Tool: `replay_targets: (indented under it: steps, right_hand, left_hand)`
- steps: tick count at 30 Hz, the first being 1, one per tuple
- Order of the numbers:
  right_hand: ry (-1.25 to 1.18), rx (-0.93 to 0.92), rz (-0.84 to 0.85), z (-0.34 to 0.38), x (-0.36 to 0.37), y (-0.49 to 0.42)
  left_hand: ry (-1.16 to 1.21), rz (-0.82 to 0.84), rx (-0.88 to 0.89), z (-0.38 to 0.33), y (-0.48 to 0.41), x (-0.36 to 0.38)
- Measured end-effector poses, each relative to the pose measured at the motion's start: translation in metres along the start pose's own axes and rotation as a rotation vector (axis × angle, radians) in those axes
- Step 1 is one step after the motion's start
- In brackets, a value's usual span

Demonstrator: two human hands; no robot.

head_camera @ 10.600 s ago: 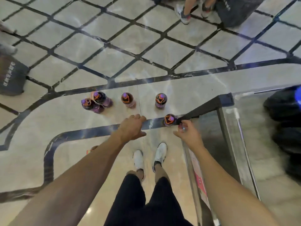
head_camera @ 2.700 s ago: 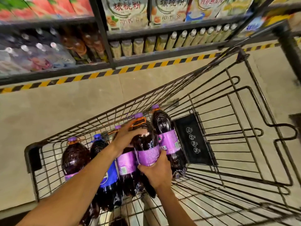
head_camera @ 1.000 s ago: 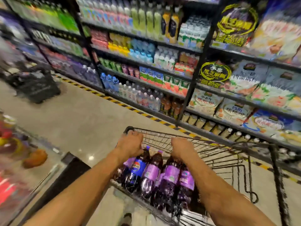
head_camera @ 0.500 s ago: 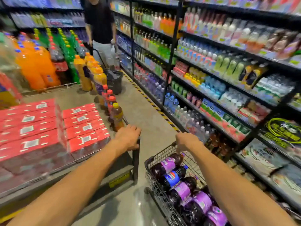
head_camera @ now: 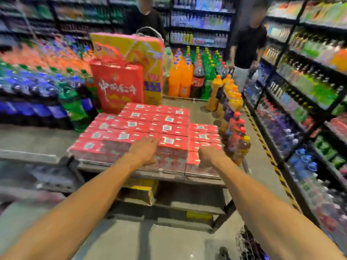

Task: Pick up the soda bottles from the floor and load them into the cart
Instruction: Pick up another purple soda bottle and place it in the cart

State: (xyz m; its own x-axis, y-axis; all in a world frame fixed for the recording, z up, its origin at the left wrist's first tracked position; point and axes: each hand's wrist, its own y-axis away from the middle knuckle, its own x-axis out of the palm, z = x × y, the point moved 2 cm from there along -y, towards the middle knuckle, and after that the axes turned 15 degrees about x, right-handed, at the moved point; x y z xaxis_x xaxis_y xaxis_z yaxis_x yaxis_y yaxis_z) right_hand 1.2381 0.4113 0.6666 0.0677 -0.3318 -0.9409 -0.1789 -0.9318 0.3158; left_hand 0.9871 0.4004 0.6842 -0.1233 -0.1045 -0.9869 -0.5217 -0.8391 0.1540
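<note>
Cart (head_camera: 247, 246) sat low-right beside right forearm, well behind both grips. Left grip (head_camera: 144, 151) loose, empty; right grip (head_camera: 209, 154) blurred, state unclear. Right arm nearer.

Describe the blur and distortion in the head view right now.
Head view: motion blur smears the bottle stacks at left and the shelves at right; the red cartons near centre are clearer; the wide-angle lens bows the shelf lines.

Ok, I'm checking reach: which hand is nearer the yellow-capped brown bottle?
Right. The right hand is just left of the yellow-capped brown bottle; the left hand is farther left, seen against the red packs.
</note>
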Motion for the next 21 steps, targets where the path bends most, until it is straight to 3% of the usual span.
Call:
replay_targets:
  steps: [8,21]
  right_hand:
    - [0.136,-0.455,-0.087,0.187,-0.048,-0.007]
    - [0.329,-0.974,-0.016,0.376,-0.018,0.062]
  left_hand:
    - [0.061,0.024,-0.431,0.104,0.112,0.026]
    - [0.228,0.054,-1.027,0.120,0.294,0.078]
